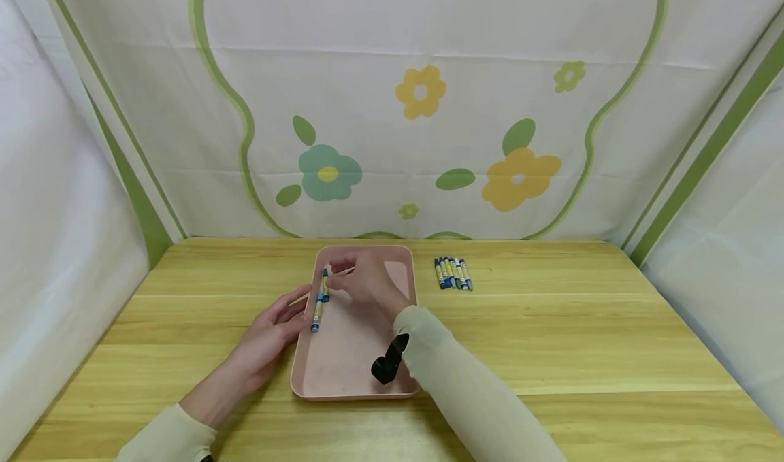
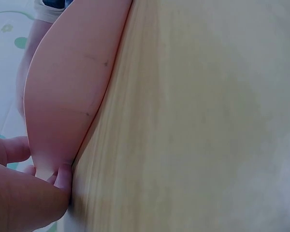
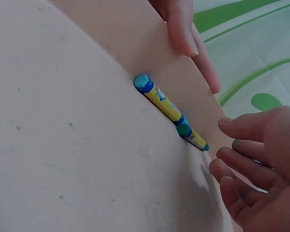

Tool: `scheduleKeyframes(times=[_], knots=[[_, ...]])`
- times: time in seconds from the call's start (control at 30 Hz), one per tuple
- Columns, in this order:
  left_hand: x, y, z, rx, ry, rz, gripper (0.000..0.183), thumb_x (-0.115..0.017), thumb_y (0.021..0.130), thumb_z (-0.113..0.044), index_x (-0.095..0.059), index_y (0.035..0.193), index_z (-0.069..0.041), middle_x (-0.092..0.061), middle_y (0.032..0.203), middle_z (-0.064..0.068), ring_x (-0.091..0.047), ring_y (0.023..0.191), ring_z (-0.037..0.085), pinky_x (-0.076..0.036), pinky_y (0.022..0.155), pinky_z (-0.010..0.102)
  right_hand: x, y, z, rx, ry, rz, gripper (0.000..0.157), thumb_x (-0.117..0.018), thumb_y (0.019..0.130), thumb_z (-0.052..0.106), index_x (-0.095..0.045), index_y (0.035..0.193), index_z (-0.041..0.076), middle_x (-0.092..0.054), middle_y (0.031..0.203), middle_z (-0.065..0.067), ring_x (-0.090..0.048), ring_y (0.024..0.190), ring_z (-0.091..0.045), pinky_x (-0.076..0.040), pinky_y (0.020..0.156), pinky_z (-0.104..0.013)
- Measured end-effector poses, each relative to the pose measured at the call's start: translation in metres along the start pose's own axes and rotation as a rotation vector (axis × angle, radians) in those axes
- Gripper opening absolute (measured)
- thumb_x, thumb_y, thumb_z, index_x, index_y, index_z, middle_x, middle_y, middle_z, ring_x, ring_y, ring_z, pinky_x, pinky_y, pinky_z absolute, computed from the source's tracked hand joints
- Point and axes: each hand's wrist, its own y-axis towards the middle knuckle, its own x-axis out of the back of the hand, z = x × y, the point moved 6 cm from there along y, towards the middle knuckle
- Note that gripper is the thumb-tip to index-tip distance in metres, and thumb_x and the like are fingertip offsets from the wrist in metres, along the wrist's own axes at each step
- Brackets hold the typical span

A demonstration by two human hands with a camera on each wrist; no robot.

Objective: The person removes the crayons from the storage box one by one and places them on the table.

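Two crayons with yellow-and-blue wrappers lie end to end along the left wall of a pink tray (image 1: 343,373). The nearer crayon (image 1: 317,314) has a light blue tip; the farther crayon (image 1: 325,290) shows a green end in the right wrist view. My left hand (image 1: 266,339) holds the tray's left rim, its thumb at the edge and fingers against the outer wall (image 2: 67,96). Over the tray's far part, my right hand (image 1: 364,282) is beside the farther crayon. Its fingers are loosely bent and apart from the crayons in the right wrist view, holding nothing.
Right of the tray, several more crayons (image 1: 453,273) lie side by side in a row on the wooden table (image 1: 582,333). A white flowered cloth (image 1: 380,128) hangs behind the table, with white cloth at both sides too.
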Motion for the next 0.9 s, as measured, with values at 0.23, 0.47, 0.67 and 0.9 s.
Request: scheduleKeyframes(times=[0.23, 0.47, 0.67, 0.9], knots=[[-0.001, 0.000, -0.001, 0.001, -0.003, 0.001, 0.064, -0.057, 0.110, -0.019, -0.031, 0.168, -0.021, -0.028, 0.175, 0.014, -0.030, 0.162, 0.030, -0.048, 0.104, 0.012, -0.005, 0.004, -0.002, 0.004, -0.094, 0.044, 0.033, -0.084, 0.093, 0.022, -0.079, 0.126, 0.023, -0.078, 0.126, 0.003, -0.072, 0.115, -0.015, -0.062, 0.096, -0.034], [-0.001, 0.000, -0.001, 0.001, -0.011, 0.002, 0.063, -0.056, 0.110, -0.017, -0.030, 0.168, -0.020, -0.028, 0.176, 0.014, -0.030, 0.162, 0.029, -0.048, 0.102, 0.011, -0.010, 0.005, -0.003, -0.004, -0.135, 0.080, 0.049, -0.087, 0.090, 0.021, -0.073, 0.137, 0.018, -0.076, 0.132, 0.005, -0.067, 0.109, -0.012, -0.058, 0.086, -0.025], [0.000, 0.000, -0.001, 0.005, -0.018, 0.000, 0.064, -0.057, 0.110, -0.018, -0.031, 0.168, -0.021, -0.028, 0.176, 0.014, -0.029, 0.162, 0.029, -0.048, 0.101, 0.010, -0.014, 0.004, -0.002, 0.008, -0.160, 0.074, 0.051, -0.088, 0.088, 0.019, -0.073, 0.137, 0.018, -0.075, 0.131, 0.004, -0.063, 0.102, -0.012, -0.055, 0.086, -0.024], [0.000, 0.001, -0.001, 0.002, -0.026, -0.006, 0.064, -0.057, 0.110, -0.017, -0.031, 0.168, -0.020, -0.028, 0.176, 0.014, -0.029, 0.162, 0.029, -0.048, 0.099, 0.009, -0.015, 0.003, -0.001, 0.050, -0.228, 0.062, 0.046, -0.086, 0.090, 0.020, -0.074, 0.135, 0.022, -0.074, 0.130, 0.005, -0.064, 0.104, -0.012, -0.058, 0.092, -0.028]])
